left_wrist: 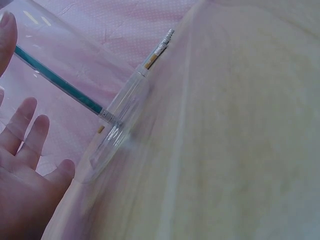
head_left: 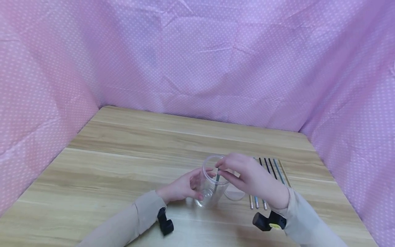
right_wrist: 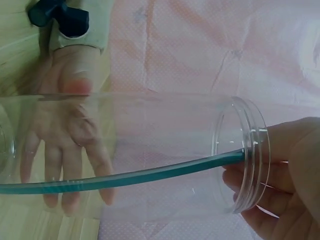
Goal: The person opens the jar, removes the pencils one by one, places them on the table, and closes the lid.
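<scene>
A clear plastic jar (head_left: 206, 192) stands on the wooden table, its mouth uppermost. My left hand (head_left: 183, 187) cups its left side, the thumb low at the front and the fingers behind, seen through the wall in the right wrist view. With my right hand (head_left: 247, 173) at the rim, I pinch the upper end of a green pencil (right_wrist: 125, 180). The pencil reaches down slantwise inside the jar. Its lower end, with a metal band, is near the jar's base (left_wrist: 120, 130) in the left wrist view. The pinched end is largely hidden by my fingers.
A clear round lid (head_left: 235, 196) lies on the table just right of the jar. Several pencils lie in a row beyond it, a plain wooden-coloured pencil (head_left: 284, 171) rightmost, partly behind my right forearm. Pink dotted cloth (head_left: 197, 68) encloses the table (head_left: 123, 144).
</scene>
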Motion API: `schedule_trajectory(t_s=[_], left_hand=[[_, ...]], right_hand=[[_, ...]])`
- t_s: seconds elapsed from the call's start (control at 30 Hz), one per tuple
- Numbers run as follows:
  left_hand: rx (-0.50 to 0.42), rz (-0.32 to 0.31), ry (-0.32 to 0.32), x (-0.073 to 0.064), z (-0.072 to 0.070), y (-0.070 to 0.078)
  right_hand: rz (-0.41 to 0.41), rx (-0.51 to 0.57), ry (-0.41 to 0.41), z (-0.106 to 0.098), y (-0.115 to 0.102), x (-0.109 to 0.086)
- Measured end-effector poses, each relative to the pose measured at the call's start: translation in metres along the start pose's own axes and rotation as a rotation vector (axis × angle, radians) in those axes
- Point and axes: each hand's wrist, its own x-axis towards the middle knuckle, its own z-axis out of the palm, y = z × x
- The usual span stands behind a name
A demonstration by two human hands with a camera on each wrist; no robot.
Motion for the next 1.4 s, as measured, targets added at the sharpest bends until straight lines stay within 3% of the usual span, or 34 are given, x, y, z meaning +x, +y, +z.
schedule_trajectory(t_s=[0.17, 0.5, 0.67, 1.4], left_hand=[[0.003, -0.006, 0.004, 0.001, 0.0, -0.002], [0.018, -0.055, 0.023, 0.002, -0.001, 0.001], [0.038, -0.056, 0.029, 0.003, -0.002, 0.001], [0.002, -0.022, 0.008, 0.002, -0.001, -0.001]], right_hand=[[-0.006, 0.002, -0.028, 0.0, 0.004, 0.007], [0.105, -0.071, -0.178, -0.005, -0.001, 0.021], [0.138, -0.083, -0.164, -0.003, -0.002, 0.023], [0.117, -0.036, -0.135, 0.002, 0.001, 0.023]])
